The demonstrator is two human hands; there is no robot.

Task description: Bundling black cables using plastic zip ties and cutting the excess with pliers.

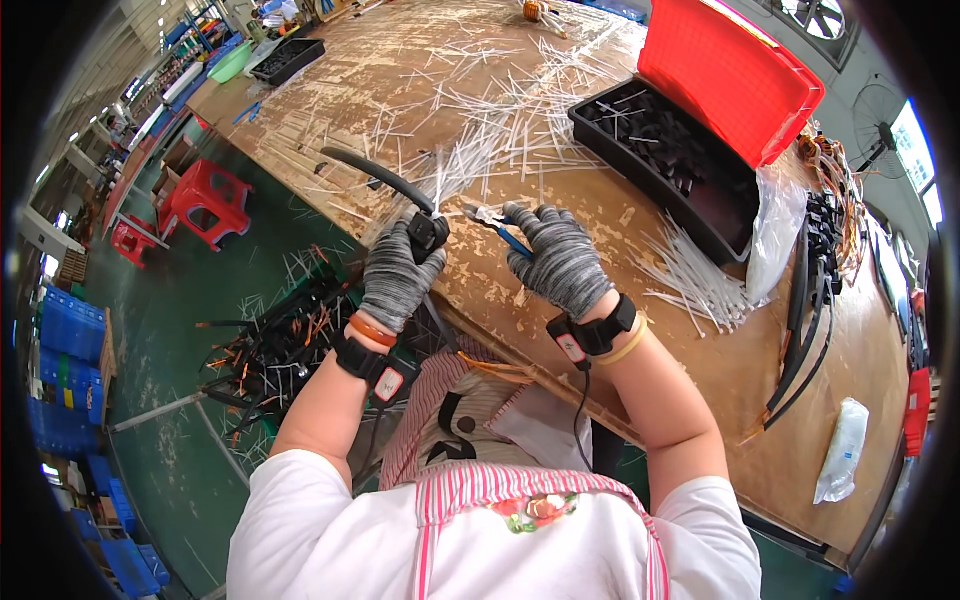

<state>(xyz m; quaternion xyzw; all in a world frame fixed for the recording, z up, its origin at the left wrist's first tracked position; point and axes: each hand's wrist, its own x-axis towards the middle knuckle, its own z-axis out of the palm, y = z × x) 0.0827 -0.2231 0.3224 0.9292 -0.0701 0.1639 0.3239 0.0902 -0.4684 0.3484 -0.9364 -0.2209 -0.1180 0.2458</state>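
Note:
My left hand point(393, 275), in a grey knit glove, is closed around a wire harness with a black plastic connector point(429, 232). A curved black sleeved cable point(385, 172) sticks out of it to the upper left, and the harness's orange wires point(497, 371) hang by my lap. In my right hand point(565, 262), gloved alike, is a pair of blue-handled cutting pliers point(513, 241). Their metal jaws point left and lie just right of the connector, apparently apart from it. White cable ties point(475, 150) are strewn over the wooden table point(480, 275) beyond both hands.
A black bin point(725, 225) of small black parts stands at right, a red crate point(725, 75) behind it. More cable ties point(695, 275) lie before the bin. Finished-looking harnesses point(815, 260) hang along the right side. Below my left arm sits a heap of harnesses point(285, 345).

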